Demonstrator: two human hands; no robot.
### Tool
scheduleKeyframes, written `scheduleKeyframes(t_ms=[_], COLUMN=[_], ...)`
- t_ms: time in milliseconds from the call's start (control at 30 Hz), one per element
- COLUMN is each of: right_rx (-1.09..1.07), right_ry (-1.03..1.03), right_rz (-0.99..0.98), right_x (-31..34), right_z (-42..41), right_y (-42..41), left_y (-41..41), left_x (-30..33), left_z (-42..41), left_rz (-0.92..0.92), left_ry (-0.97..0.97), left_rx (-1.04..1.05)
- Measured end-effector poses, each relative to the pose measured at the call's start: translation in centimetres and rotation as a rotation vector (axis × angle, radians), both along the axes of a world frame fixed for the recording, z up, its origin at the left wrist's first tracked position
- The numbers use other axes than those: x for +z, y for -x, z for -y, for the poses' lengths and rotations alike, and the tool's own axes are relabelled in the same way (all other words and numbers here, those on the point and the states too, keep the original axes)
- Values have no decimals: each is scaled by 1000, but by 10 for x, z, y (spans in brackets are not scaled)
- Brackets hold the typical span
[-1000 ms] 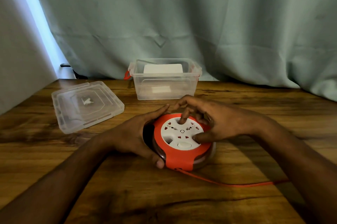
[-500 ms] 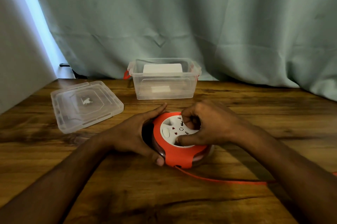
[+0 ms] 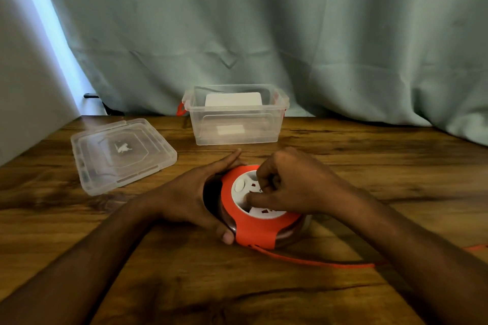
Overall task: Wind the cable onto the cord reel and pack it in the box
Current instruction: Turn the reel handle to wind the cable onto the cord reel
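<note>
A round orange cord reel (image 3: 257, 229) with a white socket face lies flat on the wooden table in front of me. My left hand (image 3: 195, 198) cups its left side, fingers behind and thumb at the front edge. My right hand (image 3: 293, 187) sits on top, its curled fingers and thumb hooked into the white centre disc. An orange cable (image 3: 317, 262) runs from the reel's front to the right, passing under my right forearm. The clear plastic box (image 3: 235, 124) stands open behind the reel.
The box's clear lid (image 3: 121, 150) lies flat on the table at the left. A white card leans inside the box. A pale green curtain (image 3: 264, 34) hangs behind the table, and a grey wall stands at the left.
My right hand has turned the white centre disc; the oval button moved from the front round to the left. The loose cable on the table has shifted slightly. My left hand stays on the reel.
</note>
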State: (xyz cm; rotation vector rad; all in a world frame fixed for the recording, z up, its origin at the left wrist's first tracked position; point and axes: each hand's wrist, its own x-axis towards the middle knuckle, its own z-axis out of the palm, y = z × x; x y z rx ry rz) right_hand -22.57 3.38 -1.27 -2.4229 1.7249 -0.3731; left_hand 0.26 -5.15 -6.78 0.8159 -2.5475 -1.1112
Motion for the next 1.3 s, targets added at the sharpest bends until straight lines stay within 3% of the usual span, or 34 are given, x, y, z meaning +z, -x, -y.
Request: scheduleKeyframes(t_ms=[233,800,1300], right_rx=[176,207,215], right_ry=[-147,-322,-303], right_rz=[265,284,256], right_x=[6,13,14], right_z=[9,12,11], right_y=[34,47,44], left_y=[-2,-1,-3], left_x=[-3,1,2], left_z=[4,-2,2], left_rz=[17,-13,6], left_ry=[-11,-26,-54], left_rx=[6,9,-13])
